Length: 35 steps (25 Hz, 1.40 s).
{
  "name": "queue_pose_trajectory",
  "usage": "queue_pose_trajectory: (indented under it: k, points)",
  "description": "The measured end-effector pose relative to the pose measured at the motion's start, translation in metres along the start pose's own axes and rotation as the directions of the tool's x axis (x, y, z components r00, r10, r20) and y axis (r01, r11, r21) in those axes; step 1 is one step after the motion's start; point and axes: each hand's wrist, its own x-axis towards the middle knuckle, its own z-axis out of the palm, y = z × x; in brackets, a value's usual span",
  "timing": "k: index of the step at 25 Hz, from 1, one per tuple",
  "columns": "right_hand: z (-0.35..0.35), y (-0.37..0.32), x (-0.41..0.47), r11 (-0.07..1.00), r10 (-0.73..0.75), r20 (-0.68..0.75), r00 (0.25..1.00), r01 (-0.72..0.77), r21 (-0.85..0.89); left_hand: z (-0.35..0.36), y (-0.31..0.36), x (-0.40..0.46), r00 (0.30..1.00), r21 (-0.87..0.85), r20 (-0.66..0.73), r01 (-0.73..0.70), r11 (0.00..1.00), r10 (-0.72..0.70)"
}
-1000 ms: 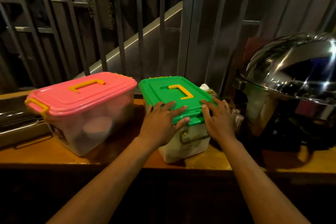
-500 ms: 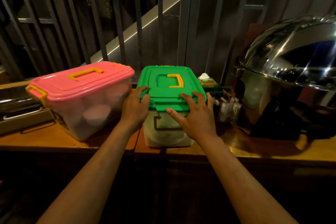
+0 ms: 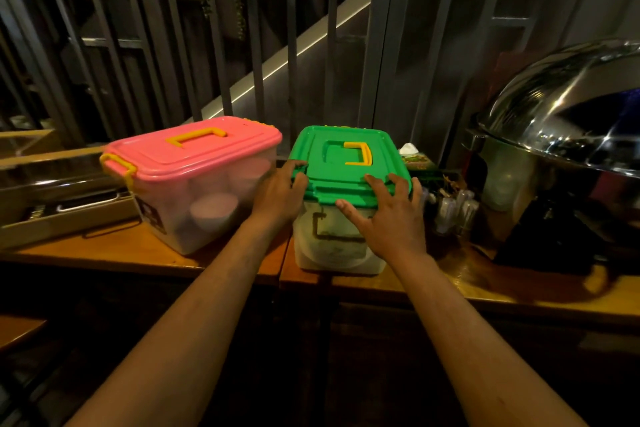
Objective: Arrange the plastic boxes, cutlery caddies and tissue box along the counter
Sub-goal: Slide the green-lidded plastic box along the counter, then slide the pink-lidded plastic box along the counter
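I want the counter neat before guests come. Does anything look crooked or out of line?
Yes. The pink-lidded box sits skewed to the counter edge, while the green-lidded box stands roughly square, near the front edge.

The wooden surface (image 3: 104,253) held a pink-lid box (image 3: 194,180) at middle left, a green-lid box (image 3: 341,204) at the center, and a shiny pot (image 3: 561,135) at right.

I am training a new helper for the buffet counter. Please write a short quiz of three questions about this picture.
1. True or false: the green-lidded box stands to the right of the pink-lidded box.
2. What does the left hand touch?
3. The tissue box is: A) behind the green-lidded box, to its right; B) on the pink lid; C) in the right hand.

Key: 1 true; 2 the green lid's left edge; 3 A.
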Motion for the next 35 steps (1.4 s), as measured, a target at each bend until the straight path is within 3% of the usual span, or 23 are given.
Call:
queue_pose_trajectory:
  k: [2, 5, 9, 11, 13, 16, 19, 22, 26, 31, 35]
  points:
    - [-0.006, 0.000, 0.001, 1.000, 0.020, 0.066, 0.998, -0.020, 0.002, -0.006, -0.002, -0.014, 0.999, 0.017, 0.025, -0.034, 0.999, 0.034]
    - [-0.013, -0.014, 0.001, 0.996, 0.086, 0.098, 0.991, -0.085, -0.010, -0.040, -0.019, -0.037, 0.978, 0.103, 0.004, -0.206, 0.973, 0.207]
    - [0.004, -0.098, 0.007, 0.997, -0.041, -0.192, 0.980, 0.053, 0.057, -0.123, -0.062, -0.036, 0.946, 0.240, -0.158, -0.242, 0.940, 0.284]
    - [0.026, -0.158, 0.014, 0.974, -0.112, -0.258, 0.960, 0.158, 0.163, -0.163, -0.090, -0.021, 0.937, 0.323, -0.218, -0.194, 0.926, 0.272]
    - [0.055, -0.220, 0.023, 0.941, -0.180, -0.207, 0.962, 0.230, 0.248, -0.203, -0.122, -0.004, 0.934, 0.366, -0.249, -0.153, 0.918, 0.255]
    - [0.096, -0.294, 0.032, 0.911, -0.304, 0.005, 0.953, 0.289, 0.294, -0.249, -0.169, 0.020, 0.938, 0.413, -0.295, -0.044, 0.910, 0.180]
    - [0.128, -0.334, 0.031, 0.934, -0.306, 0.152, 0.940, 0.266, 0.237, -0.268, -0.207, 0.043, 0.966, 0.403, -0.251, 0.053, 0.914, 0.055]
    - [0.144, -0.345, 0.031, 0.960, -0.275, 0.146, 0.950, 0.263, 0.097, -0.268, -0.228, 0.061, 0.984, 0.327, -0.177, 0.065, 0.943, -0.006]
    - [0.142, -0.339, 0.030, 0.955, -0.275, 0.106, 0.956, 0.259, 0.143, -0.263, -0.232, 0.084, 0.976, 0.086, -0.131, 0.188, 0.978, -0.176]
    - [0.130, -0.306, 0.026, 0.937, -0.271, -0.047, 0.961, 0.275, 0.215, -0.234, -0.220, 0.073, 0.956, 0.240, -0.151, 0.284, 0.928, -0.253]
    - [0.106, -0.262, 0.022, 0.953, -0.249, -0.054, 0.967, 0.255, 0.167, -0.209, -0.185, 0.043, 0.956, 0.285, -0.159, 0.285, 0.915, -0.248]
